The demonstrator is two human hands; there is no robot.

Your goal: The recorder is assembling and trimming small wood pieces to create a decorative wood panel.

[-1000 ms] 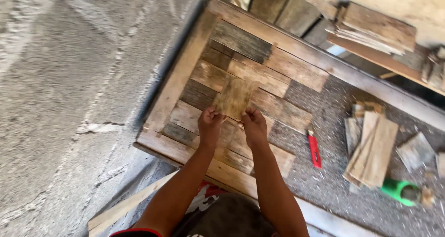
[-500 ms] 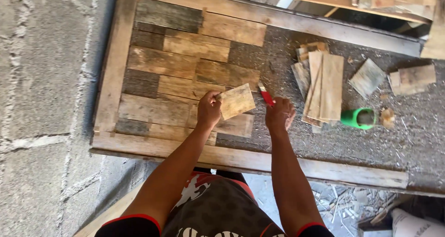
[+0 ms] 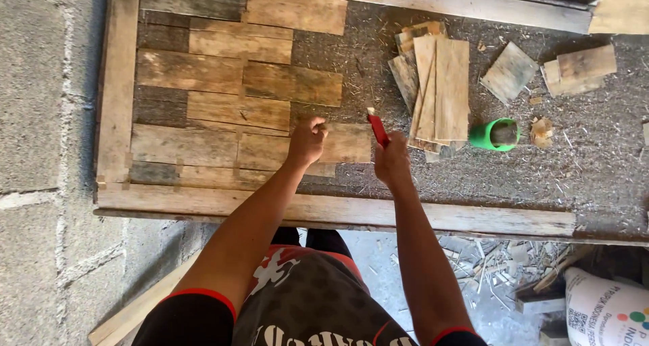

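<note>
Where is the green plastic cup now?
The green plastic cup lies on its side right of the stack of wooden slats, beyond the right hand.

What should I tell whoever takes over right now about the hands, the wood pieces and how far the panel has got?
Left hand: fist pressing on the short plank at the end of its row.
Right hand: gripping a red tool, tip just above that plank's right end.
Wooden frame: left part filled with rows of planks; right part bare, gritty backing.
Spare planks stacked right of the tool, a green cup beside them, offcuts further right.
Left: the bare right part remains uncovered.
</note>
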